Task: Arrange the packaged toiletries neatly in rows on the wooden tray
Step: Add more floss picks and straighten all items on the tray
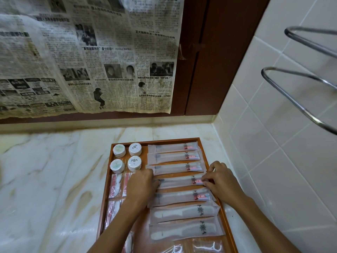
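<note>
A wooden tray [213, 167] lies on the marble counter. Its right side holds a column of long frosted packets: several toothbrush packets above, comb packets [184, 211] below. My left hand [141, 184] holds the left end of the fourth toothbrush packet [179, 181]. My right hand [221, 180] pinches that packet's right end. Round white soap packs [135, 149] stand in pairs at the tray's far left corner. Cotton swab packets [115, 185] lie below them. My left forearm hides part of the tray's middle.
The marble counter [54, 176] stretches to the left. A tiled wall [273, 161] rises close on the right, with chrome rails [295, 103] jutting out above. Newspaper [87, 57] covers the back wall beside a brown wooden panel [218, 61].
</note>
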`<state>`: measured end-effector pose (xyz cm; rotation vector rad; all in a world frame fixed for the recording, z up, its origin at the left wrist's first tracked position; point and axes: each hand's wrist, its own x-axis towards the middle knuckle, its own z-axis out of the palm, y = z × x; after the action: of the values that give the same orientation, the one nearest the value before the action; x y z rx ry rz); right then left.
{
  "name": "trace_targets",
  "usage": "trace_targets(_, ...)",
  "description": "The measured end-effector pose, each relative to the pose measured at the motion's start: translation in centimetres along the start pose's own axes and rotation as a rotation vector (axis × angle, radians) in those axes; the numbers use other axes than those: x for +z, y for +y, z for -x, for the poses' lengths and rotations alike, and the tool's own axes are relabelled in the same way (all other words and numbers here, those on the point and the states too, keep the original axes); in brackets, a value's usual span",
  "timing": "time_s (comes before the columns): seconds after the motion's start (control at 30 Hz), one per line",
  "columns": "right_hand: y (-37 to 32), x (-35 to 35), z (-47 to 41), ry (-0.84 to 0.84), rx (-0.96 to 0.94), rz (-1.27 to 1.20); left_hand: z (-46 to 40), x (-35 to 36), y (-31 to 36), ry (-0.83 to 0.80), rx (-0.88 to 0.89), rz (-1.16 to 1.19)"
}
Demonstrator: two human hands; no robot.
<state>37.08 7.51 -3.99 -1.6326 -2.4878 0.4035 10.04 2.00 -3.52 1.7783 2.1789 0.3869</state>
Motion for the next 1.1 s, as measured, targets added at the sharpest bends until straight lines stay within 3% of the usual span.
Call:
trace_targets(0.7, 0.3, -0.1, -0.3, -0.071, 0.082, -0.081, 0.1, -0.4, 0.0, 0.001, 0.006, -0.001)
trace_targets(0.87, 0.3, -0.4, 0.5, 0.003, 0.131, -0.177, 0.9, -1.0, -0.2, 0.074, 0.004, -0.018)
trace_targets(1.1, -0.4, 0.8, 3.4, 0.016, 0.047, -0.268, 3.9, -0.8, -0.8, 0.039, 0.013, 0.047)
